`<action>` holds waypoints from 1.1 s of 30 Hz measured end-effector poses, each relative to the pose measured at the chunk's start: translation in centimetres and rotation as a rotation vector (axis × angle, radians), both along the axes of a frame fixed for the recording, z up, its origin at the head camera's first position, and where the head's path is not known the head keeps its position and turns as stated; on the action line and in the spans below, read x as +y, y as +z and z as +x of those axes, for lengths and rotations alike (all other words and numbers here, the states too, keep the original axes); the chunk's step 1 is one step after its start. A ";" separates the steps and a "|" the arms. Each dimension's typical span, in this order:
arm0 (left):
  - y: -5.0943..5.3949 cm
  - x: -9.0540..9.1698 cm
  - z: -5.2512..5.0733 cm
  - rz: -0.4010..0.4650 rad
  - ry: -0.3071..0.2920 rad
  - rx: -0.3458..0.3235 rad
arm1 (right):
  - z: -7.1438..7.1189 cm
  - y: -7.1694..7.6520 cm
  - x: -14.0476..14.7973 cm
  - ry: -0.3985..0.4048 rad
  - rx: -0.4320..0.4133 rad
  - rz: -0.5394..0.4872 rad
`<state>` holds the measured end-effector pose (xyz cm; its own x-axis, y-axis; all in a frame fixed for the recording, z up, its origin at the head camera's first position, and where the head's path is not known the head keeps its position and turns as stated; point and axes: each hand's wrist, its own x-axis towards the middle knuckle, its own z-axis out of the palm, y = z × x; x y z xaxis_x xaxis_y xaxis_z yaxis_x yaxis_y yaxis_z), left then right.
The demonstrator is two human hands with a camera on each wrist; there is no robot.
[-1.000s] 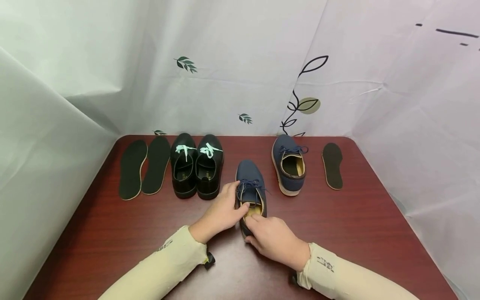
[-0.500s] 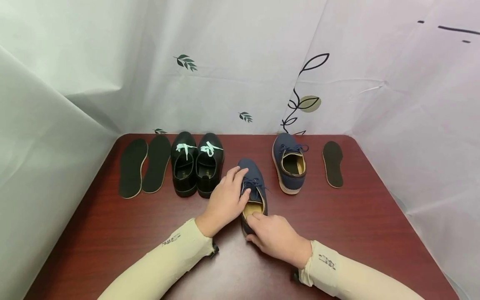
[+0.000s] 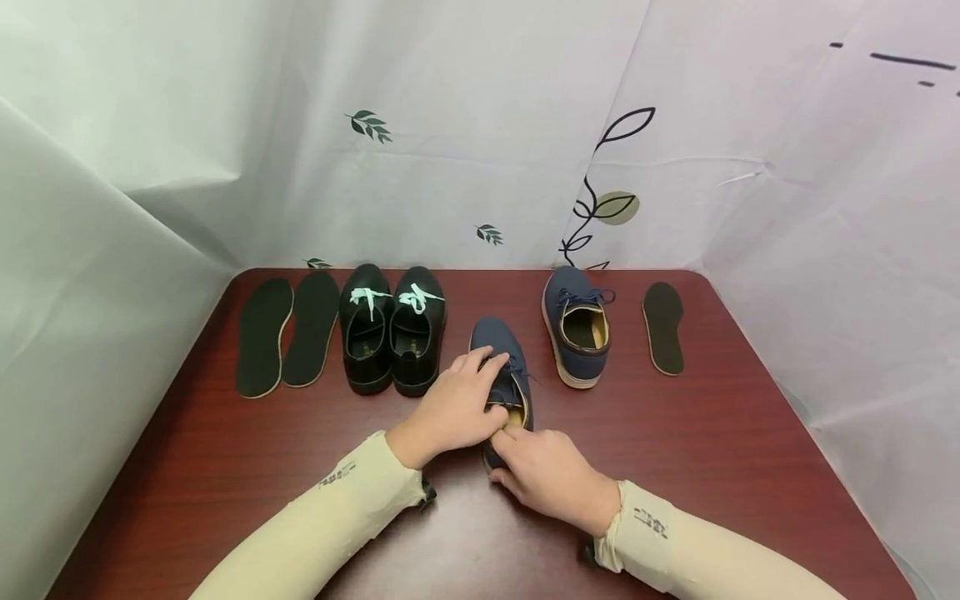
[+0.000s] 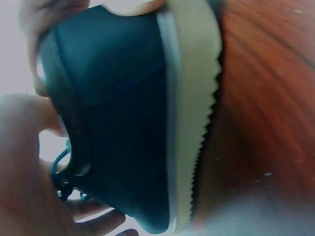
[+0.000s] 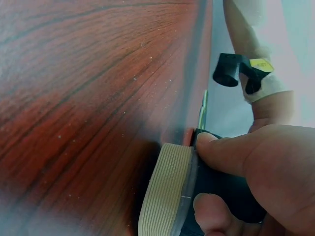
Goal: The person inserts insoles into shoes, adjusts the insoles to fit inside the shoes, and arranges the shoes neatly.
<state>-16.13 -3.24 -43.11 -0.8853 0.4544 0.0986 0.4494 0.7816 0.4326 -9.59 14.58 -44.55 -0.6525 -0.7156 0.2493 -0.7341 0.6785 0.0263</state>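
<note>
A navy blue lace-up shoe [image 3: 495,337] with a tan lining stands in the middle of the table, toe pointing away. My right hand [image 3: 557,483] grips its heel, fingers reaching into the opening and thumb outside on the heel. The left hand [image 3: 455,408] lies across the laces from the left, its fingers extended over the upper and its thumb at the opening. In the left wrist view, the shoe's side and pale ridged sole [image 4: 189,118] fill the middle. In the right wrist view, the thumb [image 5: 216,150] presses the dark heel above the sole. Both hands hide much of the opening.
The other navy shoe [image 3: 588,367] stands back right, a dark insole visible inside. A single dark insole [image 3: 663,329] lies farther right. Two black shoes [image 3: 367,379] with pale green laces stand back left, beside two larger dark insoles [image 3: 264,342]. White cloth [image 3: 450,100] surrounds the table.
My left hand has shifted from the shoe's left side up onto the laces, its fingers spreading over the upper. The right hand stays at the heel, nearly unmoved.
</note>
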 end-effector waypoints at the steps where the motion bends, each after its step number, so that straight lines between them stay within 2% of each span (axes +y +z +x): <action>1: 0.1 0.0 0.0 -0.012 -0.001 -0.019 | 0.0 0.0 0.0 0.000 -0.001 -0.002; 5: 0.4 0.4 -0.5 -0.056 0.008 -0.063 | 0.0 0.0 -0.1 0.000 -0.011 -0.005; 9: 0.5 0.9 -1.1 -0.060 0.020 -0.061 | -0.1 0.0 -0.1 -0.005 -0.011 0.000; 15: 0.1 1.3 -1.5 -0.102 0.028 0.017 | 0.0 0.0 -0.3 -0.007 -0.007 0.008; 24: 0.6 1.7 -1.6 -0.160 0.022 0.139 | 0.0 0.1 -0.3 -0.012 0.012 -0.007; 28: 0.6 1.6 -1.3 -0.193 0.007 0.164 | 0.1 0.1 -0.3 -0.016 0.002 -0.006; 33: 0.7 1.3 -1.4 -0.211 -0.035 0.144 | 0.0 0.1 -0.3 -0.026 -0.009 0.004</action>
<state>-17.57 -1.94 -42.45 -0.8526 0.5081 0.1221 0.5225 0.8308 0.1918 -9.55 14.26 -44.44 -0.6731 -0.6992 0.2408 -0.7164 0.6974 0.0225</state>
